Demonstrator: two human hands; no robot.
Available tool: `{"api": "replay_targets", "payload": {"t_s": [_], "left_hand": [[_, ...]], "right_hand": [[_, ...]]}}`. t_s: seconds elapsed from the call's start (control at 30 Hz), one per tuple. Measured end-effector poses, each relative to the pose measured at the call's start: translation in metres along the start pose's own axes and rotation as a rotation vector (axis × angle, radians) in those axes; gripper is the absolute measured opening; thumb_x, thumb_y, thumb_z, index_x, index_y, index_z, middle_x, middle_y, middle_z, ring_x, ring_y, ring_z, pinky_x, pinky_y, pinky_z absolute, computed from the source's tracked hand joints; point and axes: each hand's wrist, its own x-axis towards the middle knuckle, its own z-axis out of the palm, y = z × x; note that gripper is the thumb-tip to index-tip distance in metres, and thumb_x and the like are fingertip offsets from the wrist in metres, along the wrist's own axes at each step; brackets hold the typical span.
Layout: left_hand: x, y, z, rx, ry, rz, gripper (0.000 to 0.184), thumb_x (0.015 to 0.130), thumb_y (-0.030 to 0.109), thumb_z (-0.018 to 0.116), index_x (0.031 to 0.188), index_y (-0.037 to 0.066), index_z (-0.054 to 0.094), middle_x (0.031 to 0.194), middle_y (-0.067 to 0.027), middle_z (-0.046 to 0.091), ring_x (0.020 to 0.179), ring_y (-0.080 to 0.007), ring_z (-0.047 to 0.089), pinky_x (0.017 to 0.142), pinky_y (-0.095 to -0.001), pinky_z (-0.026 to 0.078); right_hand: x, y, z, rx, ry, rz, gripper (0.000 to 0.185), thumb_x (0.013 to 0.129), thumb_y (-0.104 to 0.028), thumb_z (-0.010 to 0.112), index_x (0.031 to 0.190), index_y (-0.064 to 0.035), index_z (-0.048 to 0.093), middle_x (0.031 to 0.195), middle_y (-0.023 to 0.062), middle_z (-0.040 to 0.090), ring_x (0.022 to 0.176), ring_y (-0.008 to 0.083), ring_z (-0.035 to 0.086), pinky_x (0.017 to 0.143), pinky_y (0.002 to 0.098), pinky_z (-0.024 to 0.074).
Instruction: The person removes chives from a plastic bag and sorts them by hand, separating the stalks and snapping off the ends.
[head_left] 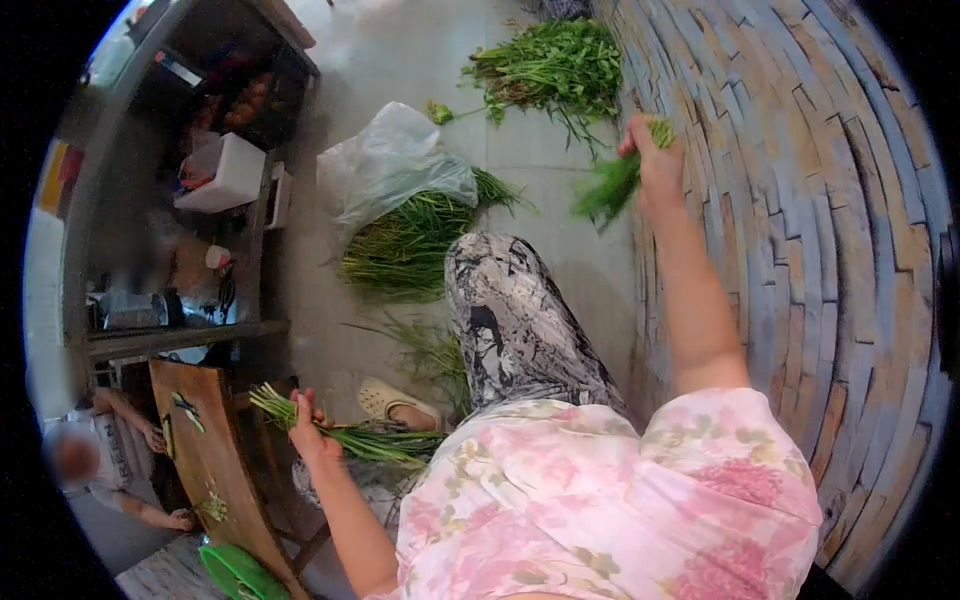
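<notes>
My left hand [314,437] is closed around a bunch of long green chives [385,443], low at the left beside my leg. The cut-looking ends poke out past my fingers and the long leaves trail toward my lap. My right hand [658,168], stretched forward near the stone-look wall, grips a bunch of feathery dill-like greens [608,190]. Its pale stems stick out above my fist and the fine leaves hang to the left. On the floor ahead lies a heap of long chives [405,245], partly covered by a clear plastic bag [385,160].
A pile of leafy greens [555,65] lies at the far end of the floor. Loose stems [420,340] are scattered near my shoe [385,400]. At left, another person [120,450] works at a wooden table [215,430] with a green basket [235,570]. A white foam box [225,172] sits on a shelf.
</notes>
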Motion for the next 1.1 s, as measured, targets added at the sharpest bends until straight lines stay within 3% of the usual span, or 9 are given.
{"api": "replay_targets", "payload": {"t_s": [0.13,0.37,0.53,0.6,0.7,0.8,0.9,1.0,1.1], "left_hand": [[0.024,-0.011,-0.001,0.027,-0.021,-0.143,0.023,0.084,0.022,0.061,0.102,0.010,0.051,0.094,-0.0038,0.059,0.054,-0.0056,0.041,0.043,-0.0207,0.032],[0.001,0.003,0.036,0.047,-0.047,-0.176,0.024,0.083,0.026,0.061,0.099,0.011,0.053,0.086,-0.0027,0.059,0.056,-0.0081,0.043,0.046,-0.0222,0.032],[-0.016,0.005,0.049,-0.033,-0.093,-0.210,0.025,0.085,0.032,0.052,0.097,0.010,0.055,0.084,-0.0070,0.061,0.057,-0.0117,0.047,0.048,-0.0257,0.036],[-0.018,0.003,0.049,-0.041,-0.241,-0.229,0.030,0.089,0.031,0.043,0.104,0.006,0.053,0.087,-0.0103,0.062,0.060,-0.0129,0.050,0.051,-0.0263,0.038],[-0.026,-0.003,0.052,-0.183,-0.385,-0.246,0.031,0.089,0.031,0.041,0.106,0.006,0.051,0.090,-0.0110,0.061,0.062,-0.0145,0.052,0.051,-0.0265,0.040],[-0.044,-0.003,0.059,-0.294,-0.480,-0.233,0.032,0.088,0.030,0.041,0.106,0.006,0.050,0.093,-0.0119,0.060,0.063,-0.0160,0.054,0.050,-0.0266,0.041],[-0.057,0.003,0.055,-0.303,-0.572,-0.195,0.034,0.088,0.030,0.040,0.108,0.005,0.049,0.093,-0.0133,0.060,0.066,-0.0168,0.056,0.052,-0.0281,0.043],[-0.065,0.006,0.050,-0.303,-0.649,-0.159,0.032,0.087,0.029,0.043,0.108,0.005,0.049,0.093,-0.0123,0.060,0.065,-0.0162,0.056,0.050,-0.0276,0.043],[-0.079,0.016,0.046,-0.082,-0.639,-0.091,0.028,0.088,0.025,0.047,0.107,0.005,0.051,0.091,-0.0083,0.060,0.063,-0.0120,0.053,0.049,-0.0246,0.041]], "right_hand": [[-0.021,0.077,-0.063,-0.263,0.164,0.378,0.016,0.077,-0.012,0.064,0.086,-0.0040,0.053,0.065,0.0025,0.051,0.057,0.0131,0.050,0.052,0.0282,0.0404],[-0.081,0.171,-0.133,-0.642,0.196,0.683,0.023,0.073,-0.013,0.066,0.089,0.0005,0.058,0.075,0.0070,0.057,0.064,0.0169,0.053,0.059,0.0318,0.0426],[-0.043,0.249,-0.184,-0.768,-0.129,0.588,0.063,0.066,-0.023,0.076,0.116,0.0015,0.047,0.106,0.0101,0.055,0.093,0.0222,0.053,0.080,0.0337,0.0429],[-0.011,0.279,-0.206,-0.828,-0.031,0.418,0.070,0.068,-0.027,0.075,0.123,0.0019,0.042,0.115,0.0127,0.052,0.101,0.0249,0.052,0.083,0.0352,0.0428],[0.017,0.252,-0.175,-0.638,-0.012,0.304,0.057,0.078,-0.020,0.065,0.125,-0.0013,0.041,0.121,0.0123,0.049,0.100,0.0242,0.053,0.079,0.0321,0.0443],[0.002,0.149,-0.044,-0.323,-0.237,0.389,0.048,0.082,-0.024,0.060,0.120,0.0011,0.046,0.113,0.0094,0.054,0.094,0.0177,0.056,0.077,0.0294,0.0446],[-0.074,0.037,0.093,-0.213,-0.587,0.196,0.028,0.085,-0.017,0.055,0.108,-0.0007,0.055,0.099,0.0064,0.060,0.082,0.0138,0.058,0.067,0.0255,0.0454],[-0.153,-0.007,0.172,-0.103,-1.020,0.434,0.025,0.082,-0.015,0.058,0.104,-0.0031,0.059,0.089,0.0033,0.062,0.075,0.0115,0.058,0.062,0.0235,0.0459],[-0.216,-0.015,0.217,-0.154,-1.204,0.308,0.021,0.081,-0.017,0.060,0.094,-0.0001,0.060,0.082,0.0044,0.061,0.070,0.0091,0.055,0.062,0.0248,0.0452]]}}
